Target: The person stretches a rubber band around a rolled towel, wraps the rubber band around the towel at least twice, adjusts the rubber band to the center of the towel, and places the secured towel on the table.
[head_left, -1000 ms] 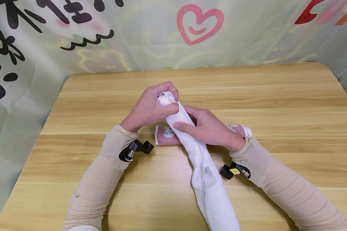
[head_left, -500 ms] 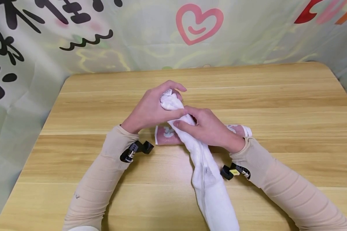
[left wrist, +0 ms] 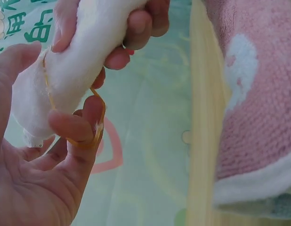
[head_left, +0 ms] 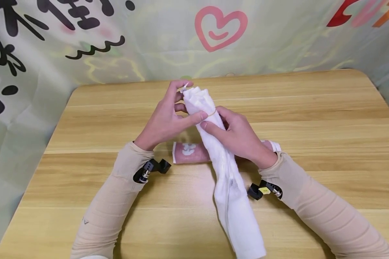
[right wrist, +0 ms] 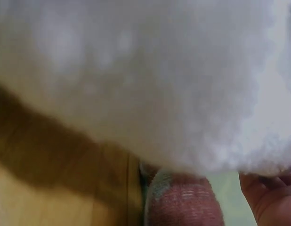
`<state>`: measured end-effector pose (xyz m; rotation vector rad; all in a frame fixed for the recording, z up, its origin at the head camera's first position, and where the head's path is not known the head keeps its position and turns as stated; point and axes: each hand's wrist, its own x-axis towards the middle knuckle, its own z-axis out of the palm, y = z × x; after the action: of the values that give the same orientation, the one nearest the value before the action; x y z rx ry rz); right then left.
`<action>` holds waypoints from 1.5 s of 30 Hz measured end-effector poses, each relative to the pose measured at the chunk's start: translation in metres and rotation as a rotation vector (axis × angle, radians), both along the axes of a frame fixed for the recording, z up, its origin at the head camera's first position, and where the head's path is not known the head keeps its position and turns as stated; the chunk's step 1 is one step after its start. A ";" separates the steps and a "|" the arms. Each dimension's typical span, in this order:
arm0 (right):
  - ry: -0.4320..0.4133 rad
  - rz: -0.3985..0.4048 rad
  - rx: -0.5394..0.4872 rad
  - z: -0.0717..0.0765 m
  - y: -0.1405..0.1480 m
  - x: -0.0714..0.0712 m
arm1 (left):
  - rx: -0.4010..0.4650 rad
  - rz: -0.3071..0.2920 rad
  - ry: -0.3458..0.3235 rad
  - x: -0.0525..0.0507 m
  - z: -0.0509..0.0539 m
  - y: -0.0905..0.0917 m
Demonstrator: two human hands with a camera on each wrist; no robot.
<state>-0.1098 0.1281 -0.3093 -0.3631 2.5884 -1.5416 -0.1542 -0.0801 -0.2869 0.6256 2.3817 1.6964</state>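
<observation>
Left hand: the person's left hand (head_left: 165, 117) is at the far end of the white roll, thumb lying against the cloth, and from the left wrist view its bent fingers are hooked in an orange band (left wrist: 101, 120).
Right hand: the person's right hand (head_left: 241, 135) grips the same roll just beside the left, thumb on top and fingers round the far side.
White roll: a long roll of white towelling (head_left: 241, 216), slanting from between the 2 hands down toward the person, its gathered far end lifted, with a small white tag (left wrist: 33, 140) there.
Orange band: thin and stretched — 1 stretch of it crosses the white cloth near the far end, the rest pulled out around the left fingers.
Pink roll: a pink roll with a pale pattern and white ends (head_left: 191, 154) lies crosswise on the table, the white one passing over its middle; I can't tell whether they touch.
Arms: beige sleeves (head_left: 317, 205) on both, with a black wrist device (head_left: 152, 167) at the left cuff and its twin (head_left: 262, 190) at the right.
Room: a wood-grain table (head_left: 327, 144) — behind it, a pale backdrop (head_left: 168, 36) with black lettering and a smiling pink heart (head_left: 199, 32).
</observation>
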 end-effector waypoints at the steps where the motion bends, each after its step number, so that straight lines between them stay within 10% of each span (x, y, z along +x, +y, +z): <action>1: -0.010 -0.007 -0.010 0.000 0.000 0.000 | -0.003 0.005 -0.005 0.000 0.000 0.000; 19: -0.034 -0.025 -0.198 -0.006 0.005 -0.003 | -0.185 0.080 0.018 0.000 -0.001 0.002; 45: -0.083 -0.012 -0.290 -0.007 0.004 -0.005 | -0.190 0.049 0.157 0.002 -0.006 0.003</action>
<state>-0.1147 0.1319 -0.3163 -0.2999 2.3117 -1.8979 -0.1525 -0.0775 -0.2931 0.6975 2.6468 1.4645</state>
